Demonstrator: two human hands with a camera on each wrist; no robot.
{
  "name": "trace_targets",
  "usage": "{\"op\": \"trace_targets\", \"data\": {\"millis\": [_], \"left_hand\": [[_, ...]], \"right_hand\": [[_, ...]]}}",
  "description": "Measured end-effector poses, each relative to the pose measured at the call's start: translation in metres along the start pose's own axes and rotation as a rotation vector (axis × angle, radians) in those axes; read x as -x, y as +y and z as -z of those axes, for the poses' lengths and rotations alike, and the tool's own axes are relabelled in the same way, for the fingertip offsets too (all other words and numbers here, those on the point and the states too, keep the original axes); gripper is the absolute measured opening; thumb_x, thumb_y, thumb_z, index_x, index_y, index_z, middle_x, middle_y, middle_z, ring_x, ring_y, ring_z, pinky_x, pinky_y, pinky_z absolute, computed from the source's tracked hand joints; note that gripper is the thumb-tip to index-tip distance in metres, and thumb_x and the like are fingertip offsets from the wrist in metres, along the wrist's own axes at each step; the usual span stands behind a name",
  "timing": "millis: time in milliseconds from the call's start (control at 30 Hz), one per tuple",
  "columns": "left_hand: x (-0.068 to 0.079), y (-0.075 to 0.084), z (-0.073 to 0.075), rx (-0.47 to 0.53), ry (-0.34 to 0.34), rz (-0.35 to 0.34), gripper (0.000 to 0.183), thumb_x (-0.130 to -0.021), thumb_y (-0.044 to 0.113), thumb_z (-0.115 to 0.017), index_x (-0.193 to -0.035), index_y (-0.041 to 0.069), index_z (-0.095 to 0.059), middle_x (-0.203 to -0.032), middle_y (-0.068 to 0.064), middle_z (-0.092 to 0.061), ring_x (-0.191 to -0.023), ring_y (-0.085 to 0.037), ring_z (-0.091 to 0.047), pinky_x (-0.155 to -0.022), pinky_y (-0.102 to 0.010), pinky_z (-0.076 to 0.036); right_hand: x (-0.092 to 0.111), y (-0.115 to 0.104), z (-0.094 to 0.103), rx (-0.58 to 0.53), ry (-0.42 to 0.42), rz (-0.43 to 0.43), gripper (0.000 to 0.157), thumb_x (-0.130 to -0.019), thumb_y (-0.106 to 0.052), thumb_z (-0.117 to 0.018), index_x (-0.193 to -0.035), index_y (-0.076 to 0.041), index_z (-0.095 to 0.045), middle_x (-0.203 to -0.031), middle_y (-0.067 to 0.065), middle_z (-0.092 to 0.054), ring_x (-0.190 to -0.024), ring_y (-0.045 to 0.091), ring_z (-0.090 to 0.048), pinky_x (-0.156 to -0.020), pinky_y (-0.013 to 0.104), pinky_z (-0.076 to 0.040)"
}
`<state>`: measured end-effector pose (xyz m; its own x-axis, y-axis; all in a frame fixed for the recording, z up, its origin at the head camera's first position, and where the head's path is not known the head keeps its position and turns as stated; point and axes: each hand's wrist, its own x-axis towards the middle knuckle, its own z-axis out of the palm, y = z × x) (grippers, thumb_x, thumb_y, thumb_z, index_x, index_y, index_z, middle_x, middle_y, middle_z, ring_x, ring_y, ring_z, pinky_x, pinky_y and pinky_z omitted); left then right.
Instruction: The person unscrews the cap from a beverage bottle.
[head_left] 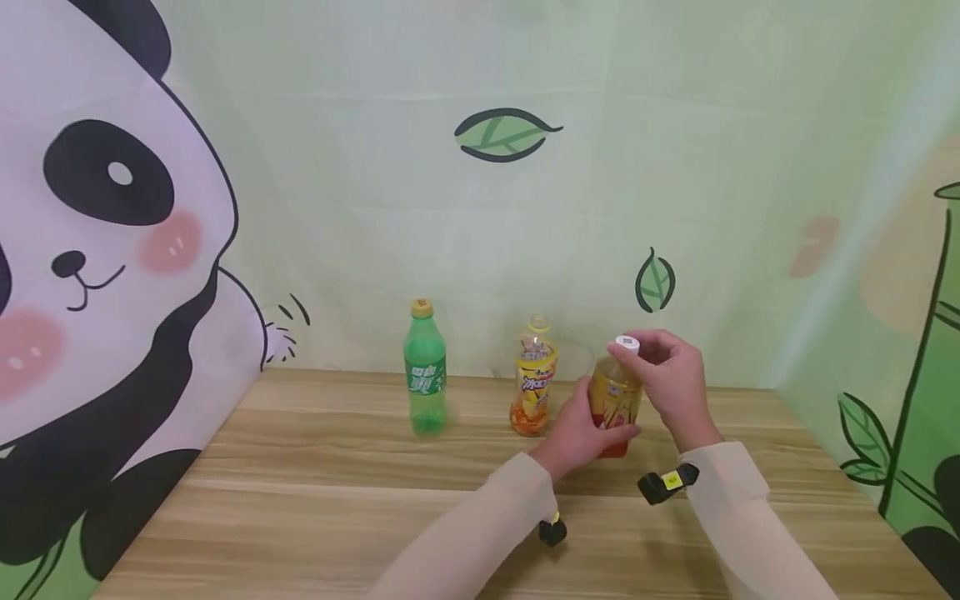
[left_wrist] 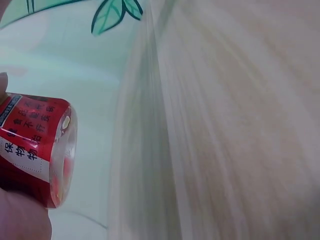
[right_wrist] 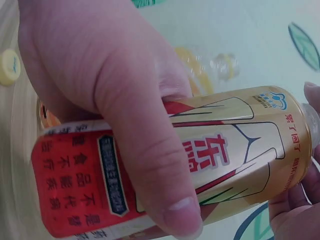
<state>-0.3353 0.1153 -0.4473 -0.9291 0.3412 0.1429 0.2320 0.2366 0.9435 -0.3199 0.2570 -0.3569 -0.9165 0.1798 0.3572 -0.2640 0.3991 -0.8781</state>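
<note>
A drink bottle with a gold and red label (head_left: pixel 615 406) is held upright over the right part of the table. My left hand (head_left: pixel 573 433) grips its lower body, the thumb lying across the label. At the top, my right hand (head_left: pixel 678 379) pinches the white cap (head_left: pixel 628 342) between thumb and fingers. Seen from the left wrist, the red lower label (left_wrist: pixel 31 127) and clear base hang clear of the wooden surface. Just left of the hands stands an iced tea bottle (head_left: pixel 534 387) with an orange and yellow label and no cap on its neck.
Farther left is a green soda bottle (head_left: pixel 426 379) with a yellow cap on it. A loose pale yellow cap (right_wrist: pixel 9 67) lies on the table in the right wrist view. Behind the wooden table (head_left: pixel 337 500) hangs a printed panda backdrop (head_left: pixel 360 208).
</note>
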Motion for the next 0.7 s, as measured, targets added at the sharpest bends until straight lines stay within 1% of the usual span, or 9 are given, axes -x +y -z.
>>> {"op": "trace_targets", "data": {"millis": [100,233,367,467,567,700], "left_hand": [[0.008,0.003,0.006,0.015,-0.007,-0.019,0.077,-0.084,0.045,-0.084,-0.144,0.034,-0.038,-0.132,0.012,-0.059,-0.118,-0.010,-0.060,-0.106,-0.043,-0.052],[0.024,0.005,0.017,0.030,-0.018,-0.048,0.074,-0.084,0.043,-0.084,-0.142,0.035,-0.038,-0.130,0.015,-0.057,-0.117,-0.008,-0.059,-0.106,-0.041,-0.052],[0.039,0.008,0.030,0.018,-0.024,-0.098,0.074,-0.083,0.042,-0.085,-0.140,0.035,-0.038,-0.130,0.016,-0.056,-0.117,-0.005,-0.058,-0.105,-0.038,-0.053],[0.048,0.010,0.039,0.015,-0.031,-0.128,0.074,-0.083,0.042,-0.085,-0.140,0.034,-0.038,-0.130,0.016,-0.056,-0.116,-0.005,-0.059,-0.102,-0.035,-0.053],[0.055,0.012,0.048,0.027,-0.046,-0.137,0.074,-0.083,0.041,-0.086,-0.140,0.036,-0.039,-0.129,0.016,-0.057,-0.113,-0.006,-0.061,-0.100,-0.034,-0.054],[0.064,0.011,0.059,0.041,-0.066,-0.123,0.080,-0.083,0.040,-0.086,-0.145,0.042,-0.036,-0.130,0.017,-0.058,-0.114,-0.007,-0.061,-0.100,-0.036,-0.054]], "right_hand": [[0.005,-0.008,-0.002,-0.042,-0.005,0.002,0.050,-0.085,-0.047,-0.082,-0.116,-0.009,-0.071,-0.104,-0.006,-0.069,-0.098,0.015,-0.064,-0.082,0.017,-0.057],[0.014,-0.019,-0.007,-0.070,-0.026,0.002,0.049,-0.084,-0.044,-0.083,-0.113,-0.008,-0.069,-0.104,-0.003,-0.069,-0.098,0.017,-0.064,-0.081,0.019,-0.058],[0.023,-0.030,-0.013,-0.080,-0.055,0.004,0.047,-0.085,-0.042,-0.084,-0.113,-0.008,-0.067,-0.106,-0.002,-0.068,-0.099,0.019,-0.064,-0.082,0.020,-0.058],[0.029,-0.038,-0.017,-0.099,-0.077,0.014,0.047,-0.085,-0.040,-0.084,-0.112,-0.007,-0.067,-0.106,0.000,-0.068,-0.098,0.020,-0.063,-0.082,0.022,-0.058],[0.034,-0.045,-0.021,-0.114,-0.097,0.025,0.046,-0.084,-0.039,-0.085,-0.111,-0.007,-0.066,-0.105,0.002,-0.067,-0.097,0.021,-0.062,-0.081,0.023,-0.059],[0.040,-0.052,-0.028,-0.130,-0.127,0.013,0.045,-0.084,-0.037,-0.085,-0.110,-0.007,-0.065,-0.104,0.004,-0.066,-0.096,0.022,-0.062,-0.081,0.025,-0.059]]}}
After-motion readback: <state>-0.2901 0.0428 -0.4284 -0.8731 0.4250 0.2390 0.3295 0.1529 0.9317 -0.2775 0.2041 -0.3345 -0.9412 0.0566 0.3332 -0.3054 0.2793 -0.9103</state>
